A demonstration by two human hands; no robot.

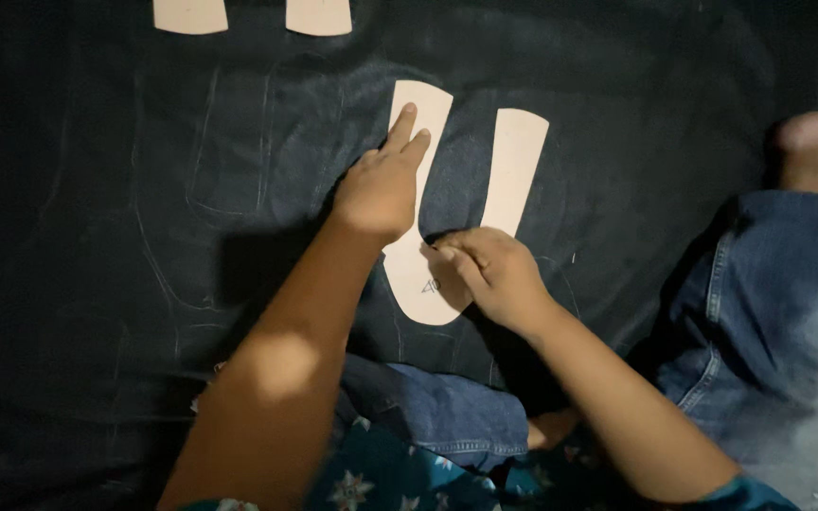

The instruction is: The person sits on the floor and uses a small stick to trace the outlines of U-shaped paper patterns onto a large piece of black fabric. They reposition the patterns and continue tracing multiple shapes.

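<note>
Two hands on U-shaped paper pattern, left hand fingers flat together, right hand fingers pinched, dark fabric.

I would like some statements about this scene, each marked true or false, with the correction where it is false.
1. The left hand presses flat on the U-shaped template. True.
2. The template lies on white paper. False: it lies on dark fabric with faint chalk outlines.
3. The right hand is at the inner edge of the template, near its curved bottom. True; what its fingers pinch is too small to tell.
4. The person wears black trousers. False: blue jeans show at the right and below.
5. Two more pale pieces lie at the top edge of the view. True.
6. Both hands are lifted off the fabric. False: both rest on the work.
</note>
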